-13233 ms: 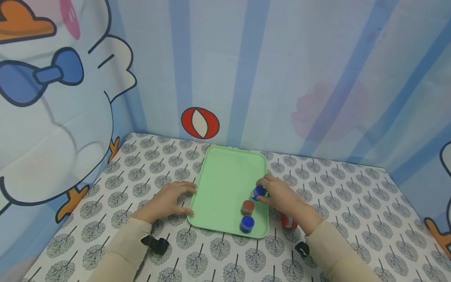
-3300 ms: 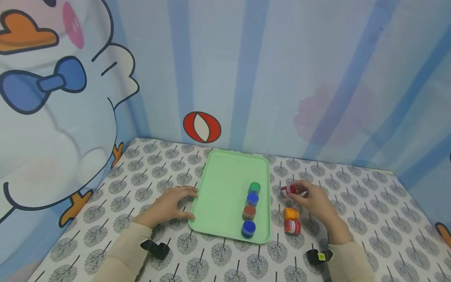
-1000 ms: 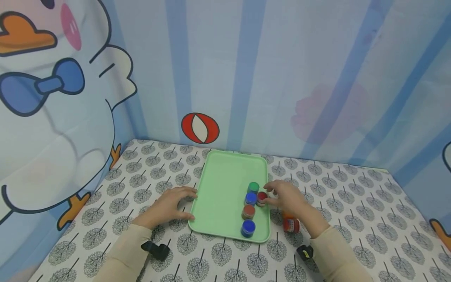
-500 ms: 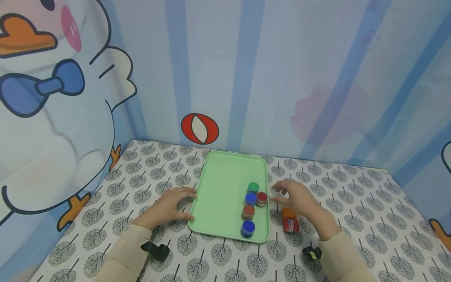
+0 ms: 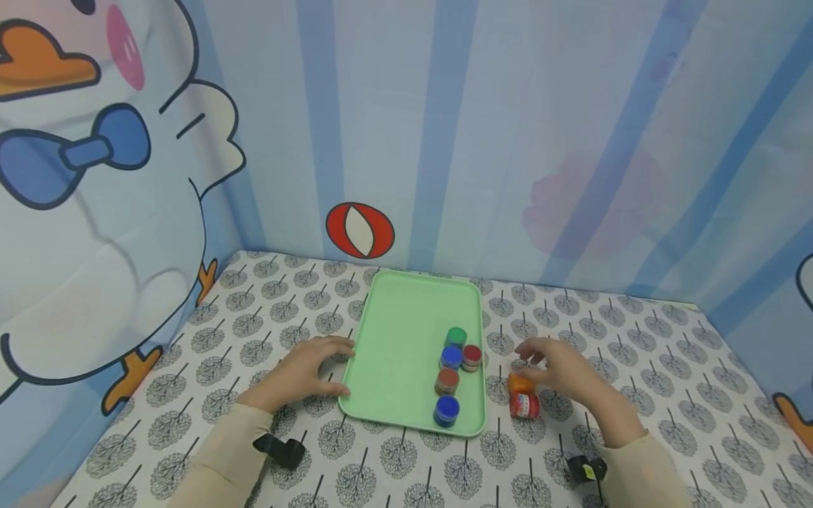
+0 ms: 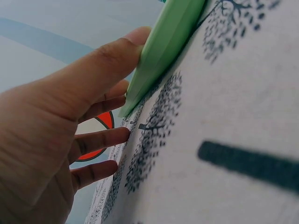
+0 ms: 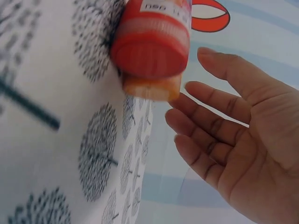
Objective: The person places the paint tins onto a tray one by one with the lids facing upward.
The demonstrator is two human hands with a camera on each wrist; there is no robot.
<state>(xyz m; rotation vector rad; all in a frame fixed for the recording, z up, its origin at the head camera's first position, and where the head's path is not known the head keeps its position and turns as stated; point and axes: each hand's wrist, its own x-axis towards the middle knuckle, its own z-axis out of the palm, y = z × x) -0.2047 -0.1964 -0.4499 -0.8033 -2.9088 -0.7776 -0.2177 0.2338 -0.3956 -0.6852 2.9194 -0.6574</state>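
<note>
Grip likely cleanest astride the orange jar [image 5: 519,384], on the cloth [image 5: 635,363] right of the tray [image 5: 400,331], leaving the red jar [image 5: 524,406] just beside it unrolled. Right hand [image 5: 562,367] at the orange one, fingers parted and loosely bent, nothing held; contact unclear. Left hand [image 5: 305,368]: thumb against tray edge, fingers spread.
</note>
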